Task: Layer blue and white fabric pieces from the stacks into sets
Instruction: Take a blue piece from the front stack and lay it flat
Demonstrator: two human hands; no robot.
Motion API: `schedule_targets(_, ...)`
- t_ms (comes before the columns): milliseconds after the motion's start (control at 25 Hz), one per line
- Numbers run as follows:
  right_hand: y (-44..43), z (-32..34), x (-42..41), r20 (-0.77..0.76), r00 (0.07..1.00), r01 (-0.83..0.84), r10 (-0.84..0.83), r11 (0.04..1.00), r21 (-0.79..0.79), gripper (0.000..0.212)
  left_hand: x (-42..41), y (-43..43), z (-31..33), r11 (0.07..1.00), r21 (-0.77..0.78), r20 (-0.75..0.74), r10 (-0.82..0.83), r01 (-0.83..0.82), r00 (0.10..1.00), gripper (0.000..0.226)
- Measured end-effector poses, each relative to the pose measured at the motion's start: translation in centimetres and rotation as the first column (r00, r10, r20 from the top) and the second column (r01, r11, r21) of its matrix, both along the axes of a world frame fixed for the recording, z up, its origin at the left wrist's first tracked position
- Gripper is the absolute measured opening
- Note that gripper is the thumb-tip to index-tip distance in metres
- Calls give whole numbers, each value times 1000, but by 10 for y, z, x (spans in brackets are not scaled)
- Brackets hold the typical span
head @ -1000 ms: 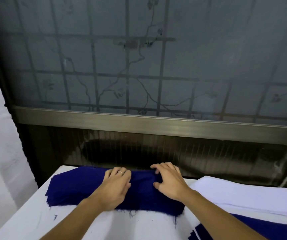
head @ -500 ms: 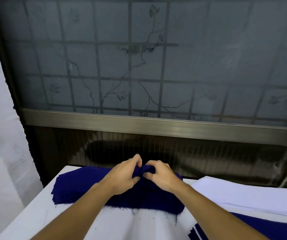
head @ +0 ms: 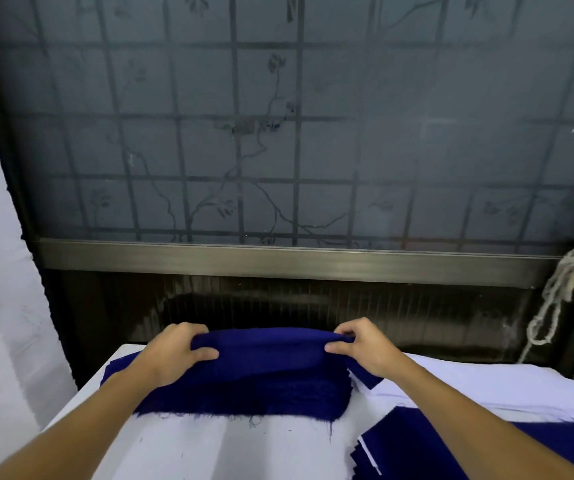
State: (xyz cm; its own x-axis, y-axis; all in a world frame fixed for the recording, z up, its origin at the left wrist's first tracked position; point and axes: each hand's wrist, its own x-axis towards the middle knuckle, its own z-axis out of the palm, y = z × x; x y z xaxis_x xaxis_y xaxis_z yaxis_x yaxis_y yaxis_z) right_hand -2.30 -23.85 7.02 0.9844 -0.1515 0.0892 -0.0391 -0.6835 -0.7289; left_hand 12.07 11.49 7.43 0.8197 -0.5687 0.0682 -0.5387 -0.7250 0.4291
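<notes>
Nearest, on my right, lies the layered set pile (head: 452,441). Ahead, the blue stack (head: 244,396) runs left to right. My left hand (head: 174,355) and right hand (head: 365,348) each pinch the top blue piece (head: 271,348) by its raised far edge. The white stack (head: 486,386) lies rightward, nearer my right hand.

This looks like a small sewing workshop. Stacks of cut blue fabric pieces (head: 261,393) with frayed edges and white fabric pieces (head: 469,386) lie on a white table (head: 209,445). Its far edge meets a frosted, barred window (head: 348,150).
</notes>
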Motion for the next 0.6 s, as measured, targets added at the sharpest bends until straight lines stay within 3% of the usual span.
schedule_targets(80,-8,7,-20,19,999,26,-27,999,46,7,-11,8,11,999,-42,-9,29,-30,1000,26)
schedule_targets(280,-21,14,-69,26,994,96,-109,951,294,20,-46,12,30,943,-313,-117,81,-114,990,8)
schedule_targets(480,-30,14,-118,79,987,57,-140,765,642,44,-82,13,32,885,-425,-167,130,-190,977,12)
schedule_targets(600,-34,12,-144,75,982,58,-171,663,746,39,-108,11,32,846,-482,-216,140,-230,966,14)
